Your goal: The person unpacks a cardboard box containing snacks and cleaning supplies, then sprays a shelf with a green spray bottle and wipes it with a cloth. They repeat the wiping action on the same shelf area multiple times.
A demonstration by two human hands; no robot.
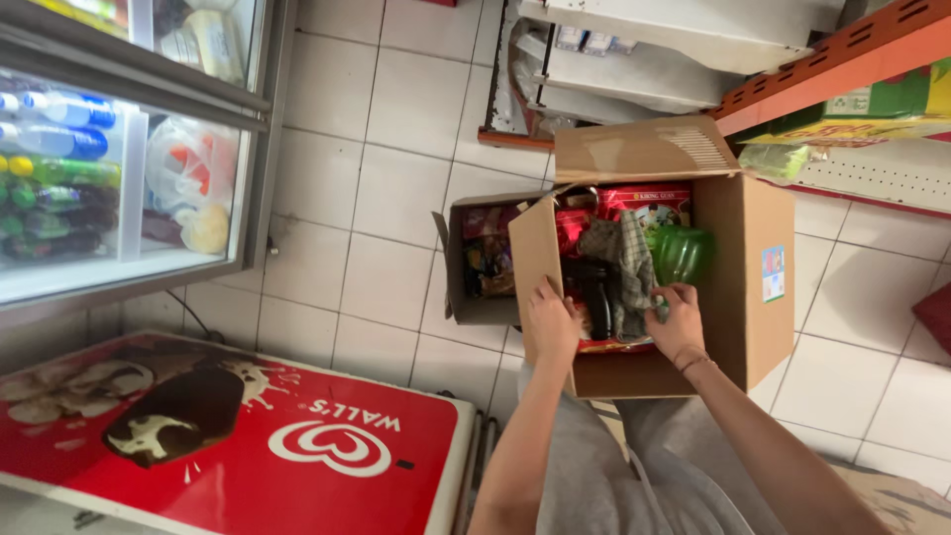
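I log my left grip flat on the cardboard box rim, right grip closed on checked cloth beside green bottles.

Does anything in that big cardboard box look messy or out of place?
Yes. The big cardboard box is packed loosely: a crumpled checked cloth lies over a dark item, beside a green plastic bottle and red packets. Both hands, left and right, reach inside. Nothing looks spilled or torn.
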